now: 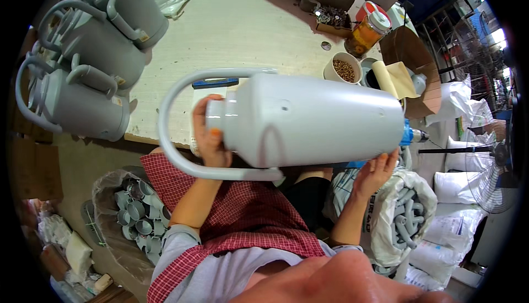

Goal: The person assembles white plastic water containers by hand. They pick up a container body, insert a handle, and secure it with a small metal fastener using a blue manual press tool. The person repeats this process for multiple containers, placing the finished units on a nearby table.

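A grey jug lies on its side in the air above the person's lap, its hoop handle arching over the neck at the left. The left hand has its fingers curled round the neck; the right hand props the base with fingers spread open. Beyond it is a pale worktable with three more grey jugs at its left end, a cup of screws and a jar. Sacks of grey parts and caps stand on the floor, a fan at the right.
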The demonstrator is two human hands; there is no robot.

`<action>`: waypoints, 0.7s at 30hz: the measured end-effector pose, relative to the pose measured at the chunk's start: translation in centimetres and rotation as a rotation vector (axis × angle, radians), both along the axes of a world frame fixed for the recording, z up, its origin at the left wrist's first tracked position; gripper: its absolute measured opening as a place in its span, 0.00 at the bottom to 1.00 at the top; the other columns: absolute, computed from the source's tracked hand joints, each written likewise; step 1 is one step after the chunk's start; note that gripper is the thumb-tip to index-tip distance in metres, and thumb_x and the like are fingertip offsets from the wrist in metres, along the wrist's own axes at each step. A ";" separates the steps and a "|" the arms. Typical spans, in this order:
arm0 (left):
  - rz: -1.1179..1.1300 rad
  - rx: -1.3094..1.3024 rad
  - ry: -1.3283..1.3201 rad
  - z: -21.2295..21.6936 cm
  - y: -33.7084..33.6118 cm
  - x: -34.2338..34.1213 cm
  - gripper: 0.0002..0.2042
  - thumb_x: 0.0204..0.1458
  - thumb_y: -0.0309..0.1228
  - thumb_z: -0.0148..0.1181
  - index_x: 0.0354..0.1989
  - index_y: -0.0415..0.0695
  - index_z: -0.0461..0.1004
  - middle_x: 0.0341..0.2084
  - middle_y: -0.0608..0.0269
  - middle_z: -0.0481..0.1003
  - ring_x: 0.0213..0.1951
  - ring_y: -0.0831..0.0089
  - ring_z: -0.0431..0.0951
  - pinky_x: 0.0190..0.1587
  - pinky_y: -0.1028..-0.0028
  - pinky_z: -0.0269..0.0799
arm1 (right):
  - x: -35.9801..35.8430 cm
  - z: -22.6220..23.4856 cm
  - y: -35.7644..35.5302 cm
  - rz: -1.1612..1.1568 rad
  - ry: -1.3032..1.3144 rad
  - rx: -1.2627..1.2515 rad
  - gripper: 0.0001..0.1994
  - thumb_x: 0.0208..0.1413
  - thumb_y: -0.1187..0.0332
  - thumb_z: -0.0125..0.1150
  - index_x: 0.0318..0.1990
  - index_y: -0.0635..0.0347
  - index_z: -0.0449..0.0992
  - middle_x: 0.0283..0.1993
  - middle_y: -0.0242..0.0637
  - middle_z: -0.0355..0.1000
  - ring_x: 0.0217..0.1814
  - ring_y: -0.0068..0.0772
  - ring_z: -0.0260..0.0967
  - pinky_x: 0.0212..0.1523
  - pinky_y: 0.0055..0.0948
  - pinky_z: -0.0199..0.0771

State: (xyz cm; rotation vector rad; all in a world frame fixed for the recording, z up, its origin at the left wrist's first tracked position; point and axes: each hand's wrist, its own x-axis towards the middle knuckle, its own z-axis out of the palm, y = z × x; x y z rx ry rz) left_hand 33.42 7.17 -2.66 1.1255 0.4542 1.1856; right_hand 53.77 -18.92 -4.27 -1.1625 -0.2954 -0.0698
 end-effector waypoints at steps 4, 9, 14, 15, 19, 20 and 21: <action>-0.118 -0.092 -0.080 -1.7 -1.6 3.0 0.41 0.45 0.56 0.68 0.59 0.42 0.59 0.54 0.56 0.63 0.55 0.64 0.68 0.56 0.65 0.71 | 2.9 -0.6 -2.3 -0.044 -0.005 0.018 0.22 0.64 0.75 0.53 0.64 0.64 0.61 0.51 0.31 0.69 0.35 0.12 0.60 0.29 0.11 0.58; -0.121 -0.133 -0.125 -2.4 -1.7 3.3 0.40 0.45 0.54 0.69 0.59 0.42 0.58 0.53 0.57 0.63 0.55 0.64 0.68 0.56 0.64 0.72 | 3.0 -1.1 -2.4 -0.062 -0.009 -0.003 0.23 0.64 0.75 0.54 0.65 0.65 0.61 0.52 0.31 0.69 0.35 0.13 0.60 0.29 0.12 0.60; -0.114 -0.126 -0.099 -2.5 -1.4 2.9 0.40 0.45 0.55 0.68 0.60 0.42 0.58 0.53 0.57 0.63 0.55 0.64 0.68 0.56 0.64 0.70 | 2.6 -1.3 -2.6 -0.055 -0.026 -0.043 0.25 0.63 0.70 0.57 0.64 0.70 0.61 0.58 0.40 0.68 0.57 0.30 0.67 0.57 0.28 0.67; -0.104 -0.115 -0.064 -2.6 -1.3 2.8 0.40 0.46 0.55 0.67 0.60 0.42 0.58 0.53 0.57 0.63 0.55 0.64 0.68 0.57 0.64 0.70 | 2.8 -1.6 -3.0 -0.051 0.004 -0.085 0.24 0.63 0.70 0.57 0.64 0.70 0.61 0.58 0.41 0.68 0.56 0.30 0.68 0.56 0.28 0.68; -0.094 -0.063 0.082 -2.9 -1.3 2.9 0.39 0.46 0.52 0.66 0.59 0.38 0.59 0.53 0.53 0.66 0.55 0.65 0.67 0.59 0.67 0.63 | 2.7 -0.7 -3.7 -0.133 0.072 -0.274 0.22 0.61 0.73 0.57 0.62 0.70 0.65 0.55 0.41 0.71 0.52 0.30 0.71 0.52 0.27 0.71; -0.040 -0.042 0.082 -3.2 -1.6 3.1 0.40 0.47 0.54 0.65 0.60 0.38 0.59 0.53 0.53 0.67 0.56 0.64 0.67 0.61 0.65 0.62 | 2.7 0.2 -3.0 -0.161 0.102 -0.360 0.21 0.60 0.74 0.56 0.61 0.70 0.67 0.54 0.41 0.72 0.51 0.30 0.72 0.51 0.27 0.71; -0.027 0.041 0.138 -5.1 -0.8 2.7 0.41 0.47 0.56 0.64 0.61 0.38 0.58 0.53 0.53 0.67 0.55 0.64 0.68 0.59 0.64 0.64 | 3.3 -1.1 -3.2 -0.158 0.150 -0.332 0.20 0.59 0.73 0.57 0.59 0.68 0.70 0.51 0.39 0.74 0.48 0.29 0.71 0.49 0.26 0.71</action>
